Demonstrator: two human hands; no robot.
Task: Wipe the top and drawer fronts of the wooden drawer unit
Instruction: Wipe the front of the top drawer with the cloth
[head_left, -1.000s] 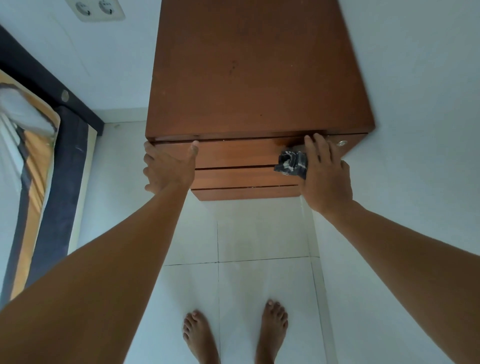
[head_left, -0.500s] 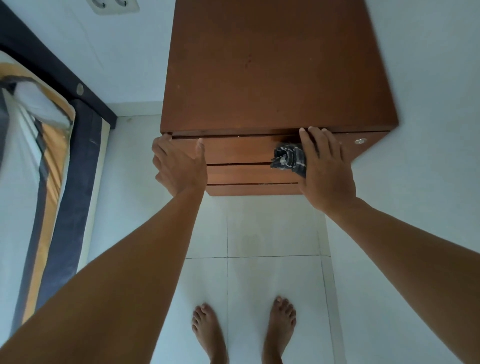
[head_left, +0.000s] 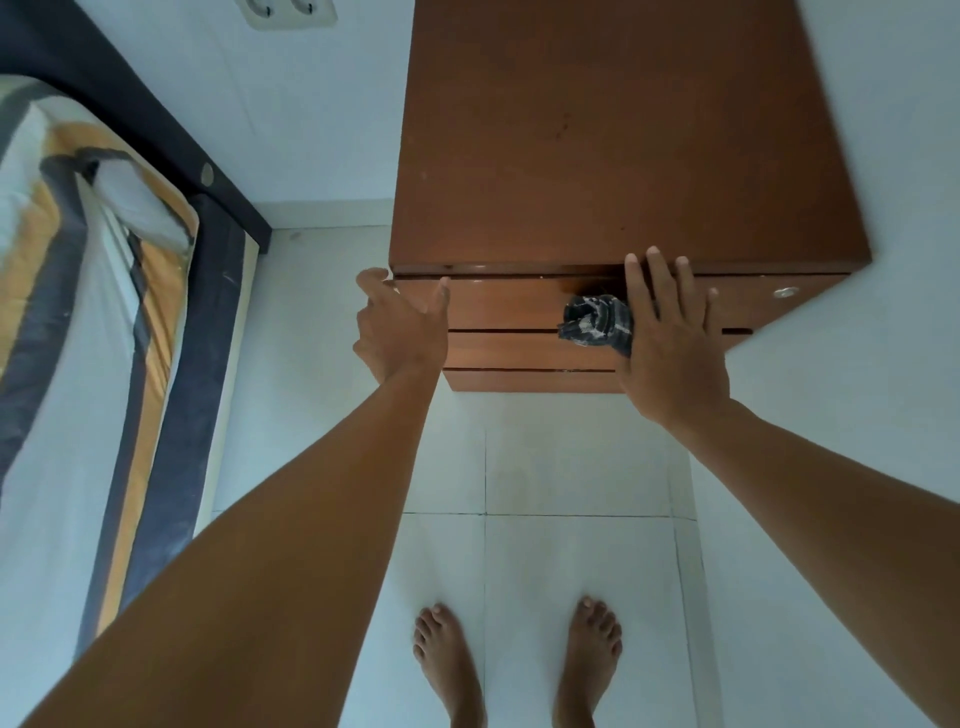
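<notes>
Bed: a mattress in a white, orange and dark-striped sheet (head_left: 78, 312) lies along the left edge.
Socket: a white double wall socket (head_left: 285, 13), top left.
Left hand: the left hand (head_left: 400, 332) is at the unit's front left corner, thumb on the top drawer front; the fingers (head_left: 371, 278) seem curled round the corner, though the angle is poor.
Feet: bare feet (head_left: 447, 660) on the white tiled floor (head_left: 571, 467).
Unit: the brown wooden drawer unit (head_left: 623, 156) stands against the wall.
Cloth: a crumpled dark grey cloth (head_left: 597, 319) lies on the top drawer front.
Right hand: the right hand (head_left: 670, 343) presses the cloth flat, fingers straight and spread.
Lock: a small round silver lock (head_left: 785, 292) sits right of the hand.
</notes>
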